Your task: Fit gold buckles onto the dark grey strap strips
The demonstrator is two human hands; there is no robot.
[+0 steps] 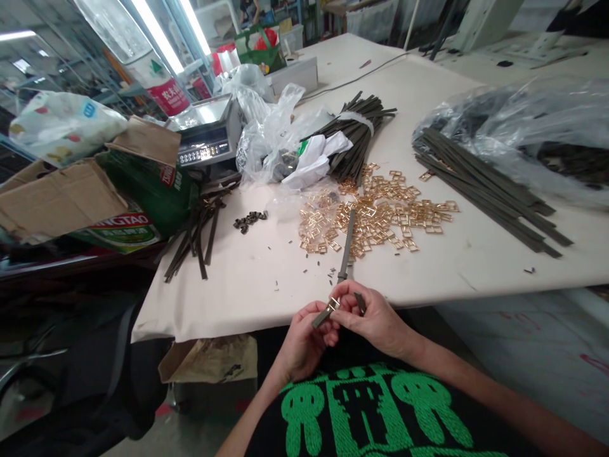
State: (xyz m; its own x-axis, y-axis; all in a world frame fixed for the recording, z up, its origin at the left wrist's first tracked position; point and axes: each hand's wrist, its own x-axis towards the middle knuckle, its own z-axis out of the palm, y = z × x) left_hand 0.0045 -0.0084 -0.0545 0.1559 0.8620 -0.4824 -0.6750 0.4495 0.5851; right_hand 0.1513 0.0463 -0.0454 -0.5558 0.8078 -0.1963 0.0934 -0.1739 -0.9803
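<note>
My left hand (304, 339) and my right hand (373, 317) meet at the near edge of the white table (247, 285). Both pinch a dark strap (346, 244) that runs from my fingers up over the table. A small gold buckle (333, 304) sits on the strap's folded end between my fingertips. Just beyond lies a heap of gold buckles (380, 212).
A tied bundle of dark straps (361, 130) and plastic bags (271, 136) lie behind the buckles. More straps (490, 190) spill from a bag at right, loose ones (195, 238) at left. A scale (207, 136), cardboard boxes (57, 197) and small dark loops (250, 220) sit left.
</note>
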